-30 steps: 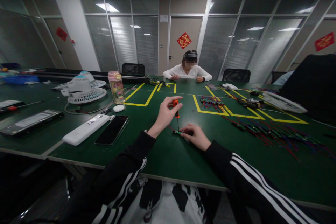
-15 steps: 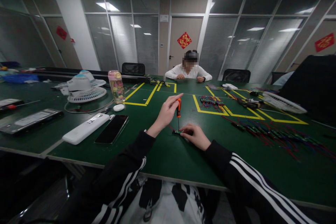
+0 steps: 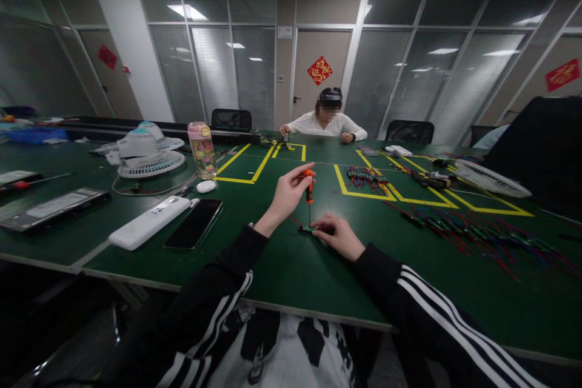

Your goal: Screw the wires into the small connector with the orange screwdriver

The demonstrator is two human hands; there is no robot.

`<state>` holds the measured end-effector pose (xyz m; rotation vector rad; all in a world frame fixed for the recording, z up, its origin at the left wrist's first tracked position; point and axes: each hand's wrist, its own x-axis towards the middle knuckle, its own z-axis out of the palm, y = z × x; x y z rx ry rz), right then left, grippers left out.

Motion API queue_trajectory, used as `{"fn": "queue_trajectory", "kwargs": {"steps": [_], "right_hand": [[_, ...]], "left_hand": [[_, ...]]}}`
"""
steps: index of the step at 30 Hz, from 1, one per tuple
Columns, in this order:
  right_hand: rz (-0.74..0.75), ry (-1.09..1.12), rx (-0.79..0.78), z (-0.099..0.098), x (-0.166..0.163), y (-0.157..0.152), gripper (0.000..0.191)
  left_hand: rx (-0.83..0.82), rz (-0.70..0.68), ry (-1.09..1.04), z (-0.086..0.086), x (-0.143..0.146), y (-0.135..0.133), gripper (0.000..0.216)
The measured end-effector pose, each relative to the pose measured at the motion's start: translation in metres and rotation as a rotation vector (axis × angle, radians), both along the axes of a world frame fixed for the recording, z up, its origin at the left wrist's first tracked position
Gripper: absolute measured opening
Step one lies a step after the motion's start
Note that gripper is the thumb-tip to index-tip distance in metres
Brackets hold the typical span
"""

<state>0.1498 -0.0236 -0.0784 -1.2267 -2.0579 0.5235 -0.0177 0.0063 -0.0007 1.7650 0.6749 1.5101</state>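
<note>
An orange and black screwdriver point(image 3: 310, 194) stands upright, its tip down on a small green circuit board point(image 3: 305, 229) with a red wire. My left hand point(image 3: 291, 191) is closed around the top of its handle, with the index finger stretched over the end. Low on the table, my right hand point(image 3: 340, 235) pinches the board's right end and holds it against the surface. The exact spot under the screwdriver's tip is too small to make out.
To the left lie a phone point(image 3: 194, 224), a white power bank point(image 3: 150, 222) and a pink-lidded bottle point(image 3: 202, 151). Several wired boards point(image 3: 482, 233) spread at the right, with more in a yellow-taped area point(image 3: 364, 177). A person point(image 3: 330, 118) sits opposite.
My left fingers have shifted slightly around the screwdriver's handle, while my right hand and the board stay put. The person opposite has moved one hand outward and raised it a little.
</note>
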Motion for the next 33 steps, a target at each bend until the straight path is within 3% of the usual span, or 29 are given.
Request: {"fn": "queue_trajectory", "kwargs": {"steps": [4,6,9,11,13,18,20,24,26,30,33], "right_hand": [[0.000,-0.001,-0.004,-0.001,0.000,0.001,0.017],[-0.002,0.001,-0.002,-0.001,0.000,0.001,0.017],[-0.004,0.000,0.001,-0.001,0.000,0.001,0.017],[-0.003,-0.001,0.006,-0.001,0.000,0.001,0.017],[0.002,0.000,0.013,-0.001,0.000,0.001,0.017],[0.006,0.008,0.018,-0.001,0.001,0.000,0.016],[0.006,0.008,0.021,-0.001,0.001,0.000,0.016],[0.007,0.006,0.019,0.000,0.001,0.000,0.017],[0.007,0.004,0.022,0.000,0.001,0.000,0.016],[0.013,0.009,0.027,-0.001,0.001,0.000,0.016],[0.010,0.009,0.024,-0.002,0.002,0.000,0.016]], "left_hand": [[0.131,0.261,0.074,-0.001,-0.001,-0.002,0.027],[0.125,0.188,0.074,0.000,-0.002,-0.002,0.027],[-0.009,-0.121,-0.028,0.002,-0.002,0.000,0.035],[-0.083,-0.236,-0.100,0.002,-0.001,0.002,0.038],[-0.083,-0.192,-0.118,0.001,-0.001,0.003,0.037],[0.088,0.086,0.036,0.002,-0.003,-0.002,0.028],[0.101,0.045,0.049,0.003,-0.003,-0.004,0.029],[-0.020,-0.213,-0.029,0.002,0.001,-0.005,0.038],[-0.012,-0.151,-0.025,0.001,0.002,-0.006,0.037],[0.131,0.115,0.084,0.001,0.000,-0.008,0.029],[0.127,0.033,0.092,0.003,-0.002,-0.007,0.031]]}}
